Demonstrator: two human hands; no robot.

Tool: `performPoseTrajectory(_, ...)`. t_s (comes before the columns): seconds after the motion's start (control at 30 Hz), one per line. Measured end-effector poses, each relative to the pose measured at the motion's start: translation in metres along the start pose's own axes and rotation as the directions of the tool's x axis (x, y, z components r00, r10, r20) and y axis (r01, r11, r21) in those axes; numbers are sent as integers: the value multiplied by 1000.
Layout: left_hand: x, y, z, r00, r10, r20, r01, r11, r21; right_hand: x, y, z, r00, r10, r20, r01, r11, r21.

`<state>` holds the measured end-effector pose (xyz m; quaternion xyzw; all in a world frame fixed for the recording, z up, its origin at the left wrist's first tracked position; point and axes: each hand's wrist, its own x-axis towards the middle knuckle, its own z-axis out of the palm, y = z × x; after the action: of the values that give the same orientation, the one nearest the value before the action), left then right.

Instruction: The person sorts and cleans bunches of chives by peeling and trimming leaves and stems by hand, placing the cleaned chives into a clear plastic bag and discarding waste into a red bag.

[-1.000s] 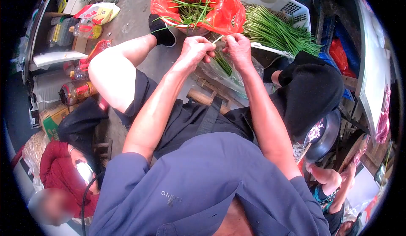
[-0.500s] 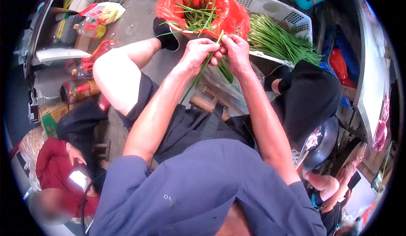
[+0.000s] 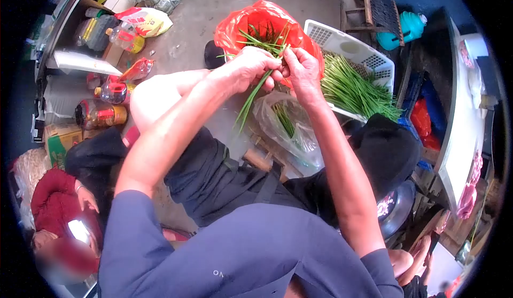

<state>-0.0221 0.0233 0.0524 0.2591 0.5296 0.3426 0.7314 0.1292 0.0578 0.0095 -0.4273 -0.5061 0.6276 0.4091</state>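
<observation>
My left hand (image 3: 253, 68) is closed on a few long green stalks (image 3: 255, 96), whose leafy ends hang down below it. Close beside it, my right hand (image 3: 303, 73) pinches at the upper ends of the stalks, fingertips nearly touching the left ones. Just behind both hands stands a bin lined with a red plastic bag (image 3: 231, 30), with loose green leaves inside. A white plastic basket (image 3: 380, 57) to the right holds many green stalks (image 3: 355, 87). Below my hands, a clear plastic bag (image 3: 304, 132) contains more green stalks.
Bottles (image 3: 101, 114) and packets line the left side. A person in a red top (image 3: 53, 202) holds a phone at lower left; another person's arm (image 3: 417, 258) shows at lower right. A small chair (image 3: 368, 9), a teal container (image 3: 409, 28) and a dark pan (image 3: 398, 207) lie rightward.
The view has shifted, so the bin and basket appear lower and further right. The stalks now hang below my left hand, and that arm is raised further across my leg.
</observation>
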Motion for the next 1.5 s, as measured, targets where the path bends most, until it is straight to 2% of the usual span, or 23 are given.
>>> performPoseTrajectory(0.03, 1, 5, -3, 1000, 6, -1, -6, 1000, -5, 4, -2, 0, 999, -41, 17, 42, 998, -56)
performPoseTrajectory(0.1, 5, 11, -8, 995, -39, 96, 38, 999, 14, 10, -5, -1, 996, -79, 42, 84, 990, -117)
performPoseTrajectory(0.17, 8, 12, -12, 993, -42, 110, 41, 999, 10, 15, -5, -4, 990, -131, 47, 139, 943, -304)
performPoseTrajectory(0.23, 13, 9, -16, 988, -60, 143, 58, 998, 14, 20, 3, -8, 992, -119, 48, 129, 936, -327)
performPoseTrajectory(0.3, 17, 5, -20, 988, -65, 142, 65, 998, 7, 25, 12, -12, 980, -187, 74, 201, 906, -373)
performPoseTrajectory(0.43, 24, 3, -21, 991, -62, 123, 64, 998, -15, 29, 18, -14, 985, -157, 68, 171, 902, -397)
performPoseTrajectory(0.53, 23, 5, -21, 994, -37, 100, 42, 998, -53, 33, 8, -9, 999, -33, -1, 31, 950, -311)
performPoseTrajectory(0.63, 24, 6, -26, 995, -14, 101, 24, 996, -92, 42, 8, -6, 999, -28, -46, 16, 971, -240)
performPoseTrajectory(0.83, 26, 4, -30, 998, 62, -25, -64, 992, -106, 43, 4, 1, 999, 6, -47, -13, 991, -133)
performPoseTrajectory(0.9, 28, 3, -30, 997, 76, -28, -78, 993, -85, 38, 0, 5, 998, 62, 13, -60, 990, -130)
performPoseTrajectory(1.03, 30, -1, -27, 990, 108, -90, -115, 990, -81, 30, -6, 13, 999, 52, 8, -49, 974, -222)
performPoseTrajectory(1.2, 29, -1, -25, 988, 112, -105, -117, 992, -42, 35, 2, 12, 998, 34, 58, -20, 974, -225)
performPoseTrajectory(1.4, 30, -3, -24, 985, 133, -107, -136, 991, -19, 35, 6, 11, 996, -29, 79, 55, 935, -350)
performPoseTrajectory(1.5, 29, -1, -22, 981, 137, -137, -137, 991, 8, 37, 10, 12, 990, -122, 69, 139, 889, -436)
